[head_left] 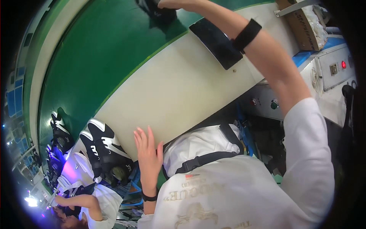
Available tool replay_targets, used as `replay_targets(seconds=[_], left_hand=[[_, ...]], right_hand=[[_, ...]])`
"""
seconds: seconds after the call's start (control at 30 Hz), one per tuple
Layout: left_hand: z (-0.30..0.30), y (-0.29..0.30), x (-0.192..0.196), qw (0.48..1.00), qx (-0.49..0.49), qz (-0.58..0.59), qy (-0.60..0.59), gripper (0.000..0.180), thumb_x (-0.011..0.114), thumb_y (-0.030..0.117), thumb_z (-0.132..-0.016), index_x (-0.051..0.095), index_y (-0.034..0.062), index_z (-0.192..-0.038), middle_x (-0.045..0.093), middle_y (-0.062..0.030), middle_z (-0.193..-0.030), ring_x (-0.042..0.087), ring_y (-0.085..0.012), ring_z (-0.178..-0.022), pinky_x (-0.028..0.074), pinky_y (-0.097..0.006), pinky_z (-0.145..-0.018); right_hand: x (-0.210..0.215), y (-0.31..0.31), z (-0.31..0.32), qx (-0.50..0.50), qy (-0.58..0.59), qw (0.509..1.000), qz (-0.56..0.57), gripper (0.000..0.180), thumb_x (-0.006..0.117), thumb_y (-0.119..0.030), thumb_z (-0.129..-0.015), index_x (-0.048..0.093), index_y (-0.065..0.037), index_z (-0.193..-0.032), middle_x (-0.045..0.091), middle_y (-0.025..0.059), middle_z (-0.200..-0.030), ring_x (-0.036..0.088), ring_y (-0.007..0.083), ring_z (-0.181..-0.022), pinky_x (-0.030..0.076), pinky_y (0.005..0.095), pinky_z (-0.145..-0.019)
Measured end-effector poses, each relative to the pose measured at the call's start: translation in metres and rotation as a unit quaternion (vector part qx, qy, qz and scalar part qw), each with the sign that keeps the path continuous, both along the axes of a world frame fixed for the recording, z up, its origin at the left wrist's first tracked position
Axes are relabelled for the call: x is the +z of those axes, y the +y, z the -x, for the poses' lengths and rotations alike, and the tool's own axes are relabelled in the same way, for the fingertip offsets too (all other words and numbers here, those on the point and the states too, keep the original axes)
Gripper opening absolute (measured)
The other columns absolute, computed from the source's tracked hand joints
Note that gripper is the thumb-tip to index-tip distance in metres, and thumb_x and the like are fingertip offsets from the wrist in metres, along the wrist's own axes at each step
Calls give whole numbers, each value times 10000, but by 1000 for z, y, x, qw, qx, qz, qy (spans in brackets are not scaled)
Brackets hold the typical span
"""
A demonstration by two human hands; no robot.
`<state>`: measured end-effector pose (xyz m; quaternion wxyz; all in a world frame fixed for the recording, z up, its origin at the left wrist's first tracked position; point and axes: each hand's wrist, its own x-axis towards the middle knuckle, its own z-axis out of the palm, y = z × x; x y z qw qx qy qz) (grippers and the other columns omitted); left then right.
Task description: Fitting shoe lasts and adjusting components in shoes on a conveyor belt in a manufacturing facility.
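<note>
My right hand point(176, 4) reaches far forward over the green belt, its fingers closed on a black shoe point(158, 14). The upper edge of the picture cuts off part of the shoe and hand. Low over the near edge of the white tabletop point(160, 91), my left hand point(149, 154) holds nothing, its fingers stretched out and apart. Just left of it, a pair of black and white sneakers point(105, 147) stands on the tabletop's left end. Beneath my right forearm lies a flat, glossy black slab point(217, 44).
The green conveyor belt point(95, 57) runs along the far side, carrying another sneaker point(61, 131) at left. A co-worker point(89, 206) sits at lower left among more shoes. Right are a cardboard box point(303, 30) and a machine panel point(333, 70) with a red light.
</note>
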<state>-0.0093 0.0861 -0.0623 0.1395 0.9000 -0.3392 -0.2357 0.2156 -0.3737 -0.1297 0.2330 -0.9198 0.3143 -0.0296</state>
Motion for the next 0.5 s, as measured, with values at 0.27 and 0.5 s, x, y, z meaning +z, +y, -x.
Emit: replay_targets(seconds=[0.27,0.5], left_hand=[[-6,15,0,999,-6,40,-17,664,637,134,-901,347,10,-1486,252,-315,-1538,228,-516,-1419,278,-502,-1152],[-12,27,-2,999,-9,18,-27,659,625,145,-913,334,1,-1486,236,-326,-1538,217,-529,-1417,271,-511,-1153]], right_hand=[[195,111,203,82,-138,987,-15,355,622,-296,-850,671,54,-877,666,220,-750,672,327,-703,514,406,-698],[179,165,325,116,217,952,-182,276,628,-228,-901,679,33,-828,628,232,-729,600,403,-665,503,418,-656]])
